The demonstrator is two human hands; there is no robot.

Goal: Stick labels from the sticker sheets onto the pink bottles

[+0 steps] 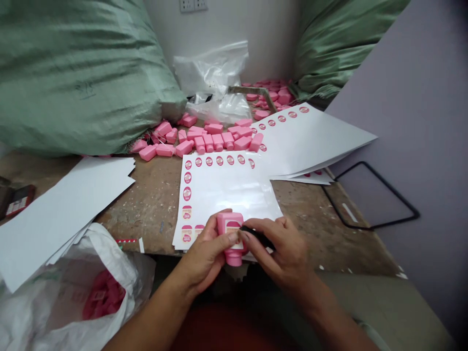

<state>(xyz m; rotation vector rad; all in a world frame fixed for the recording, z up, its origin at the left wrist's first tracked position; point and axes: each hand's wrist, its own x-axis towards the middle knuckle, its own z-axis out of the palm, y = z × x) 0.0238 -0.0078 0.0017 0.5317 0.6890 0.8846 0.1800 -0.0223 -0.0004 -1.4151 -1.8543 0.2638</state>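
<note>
My left hand (pixel 204 256) is closed around a small pink plastic bottle (pixel 225 219), its neck toward me. On the bottle's face sits a label sticker (pixel 233 225) with a pink top and pale lower part; my left thumb presses at its edge. Beside it, my right hand (pixel 287 248) grips a slim black tool (pixel 260 237) whose tip is hidden by the fingers, near the label. Under and beyond both hands lies a white sticker sheet (pixel 226 187), with oval and heart-marked stickers along its top and left edges.
Several pink bottles (pixel 217 142) lie behind the sheet, with more (pixel 283 96) farther back. More sticker sheets (pixel 307 136) rest at right, white sheets (pixel 69 195) at left. A white sack (pixel 120 253) holds pink bottles. Large green sacks (pixel 84 73) and a black wire frame (pixel 397 192) flank the table.
</note>
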